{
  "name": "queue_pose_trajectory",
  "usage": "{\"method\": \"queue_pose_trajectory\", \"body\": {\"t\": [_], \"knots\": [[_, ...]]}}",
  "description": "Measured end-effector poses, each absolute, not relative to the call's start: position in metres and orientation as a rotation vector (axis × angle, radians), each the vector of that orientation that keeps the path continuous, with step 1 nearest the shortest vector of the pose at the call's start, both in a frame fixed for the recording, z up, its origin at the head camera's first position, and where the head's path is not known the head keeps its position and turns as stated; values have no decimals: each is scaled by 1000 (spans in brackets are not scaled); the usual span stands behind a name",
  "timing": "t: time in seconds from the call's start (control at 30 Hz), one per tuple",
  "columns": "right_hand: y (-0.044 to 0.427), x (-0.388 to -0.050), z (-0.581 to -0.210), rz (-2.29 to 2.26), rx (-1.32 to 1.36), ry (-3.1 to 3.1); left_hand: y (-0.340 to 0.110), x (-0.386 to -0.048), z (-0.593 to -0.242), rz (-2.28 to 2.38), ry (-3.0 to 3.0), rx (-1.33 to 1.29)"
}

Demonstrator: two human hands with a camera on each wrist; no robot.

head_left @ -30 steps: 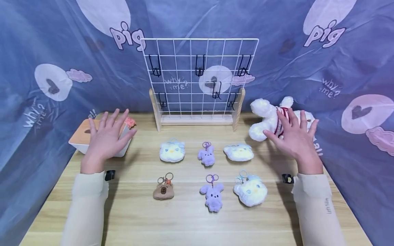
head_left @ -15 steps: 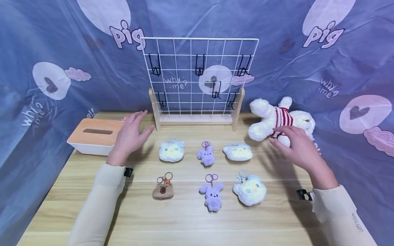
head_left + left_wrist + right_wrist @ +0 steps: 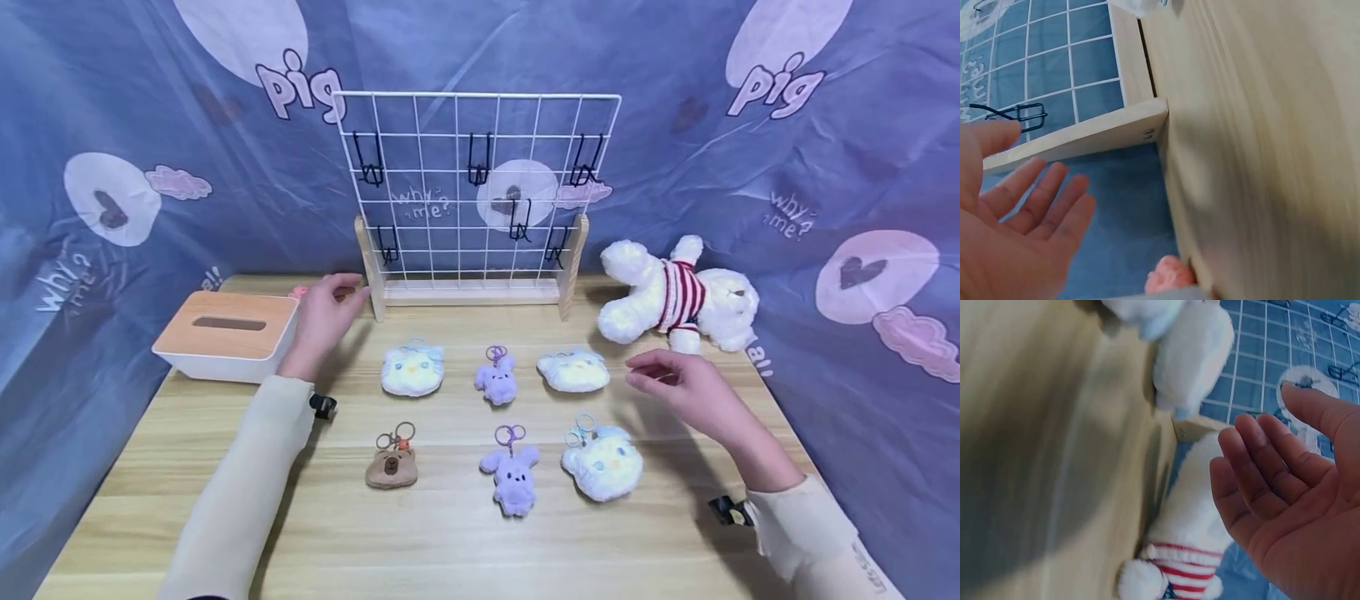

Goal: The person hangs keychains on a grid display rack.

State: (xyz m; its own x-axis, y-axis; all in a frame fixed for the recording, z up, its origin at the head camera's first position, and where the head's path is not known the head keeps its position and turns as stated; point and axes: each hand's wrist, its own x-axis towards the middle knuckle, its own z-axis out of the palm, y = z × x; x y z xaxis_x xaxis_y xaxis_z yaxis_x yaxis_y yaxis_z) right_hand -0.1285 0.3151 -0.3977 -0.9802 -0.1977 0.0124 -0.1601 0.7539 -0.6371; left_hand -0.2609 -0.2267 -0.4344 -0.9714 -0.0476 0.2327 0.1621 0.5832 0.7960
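My left hand [image 3: 327,321] hovers between the tissue box [image 3: 225,333] and the left wooden post of the white wire grid rack [image 3: 480,289]; its fingers are loosely bent around nothing. My right hand [image 3: 688,392] is above the table, just right of a white plush keychain [image 3: 576,372], its palm and relaxed fingers bare in the right wrist view. Two purple plush keychains [image 3: 514,482] lie in the middle columns of the table. A brown plush keychain [image 3: 392,468] lies front left, a white one [image 3: 604,467] front right and another white one [image 3: 412,371] back left.
Several black hooks [image 3: 478,171] hang on the grid. A white plush toy in a striped sweater [image 3: 682,296] lies at the back right. A small pink object [image 3: 1169,274] sits behind the tissue box. A patterned blue cloth [image 3: 187,233] rises behind the table.
From being spread wide, both hands have relaxed their fingers. The left moved right towards the rack; the right moved from over the plush toy down towards the nearby white keychain.
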Motion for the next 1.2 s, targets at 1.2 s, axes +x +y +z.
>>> {"method": "queue_pose_trajectory", "body": {"t": [1.2], "knots": [[272, -122, -447, -1085, -170, 2640, -222, -295, -454, -1728, -2491, 48]]}}
